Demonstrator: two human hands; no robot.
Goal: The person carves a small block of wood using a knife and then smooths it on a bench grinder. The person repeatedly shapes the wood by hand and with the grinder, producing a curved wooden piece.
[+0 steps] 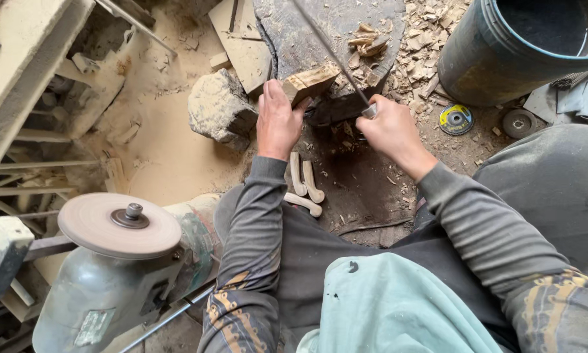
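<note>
My left hand (277, 121) presses on a pale wooden block (312, 81) that lies at the near edge of a dark, worn chopping block (326, 33). My right hand (389, 129) grips the handle of a long thin blade tool (330, 52), which runs up and to the left over the chopping block. Wood chips (367, 40) lie on the block's top. Three pale carved wooden pieces (305, 186) rest on the ground just below my hands, between my knees.
A disc sander with a round pale disc (119, 225) stands at lower left. A rough stone (219, 108) sits left of the block. A dark bucket (516, 46) is at upper right, with two grinding discs (455, 119) beside it. Sawdust and shavings cover the floor.
</note>
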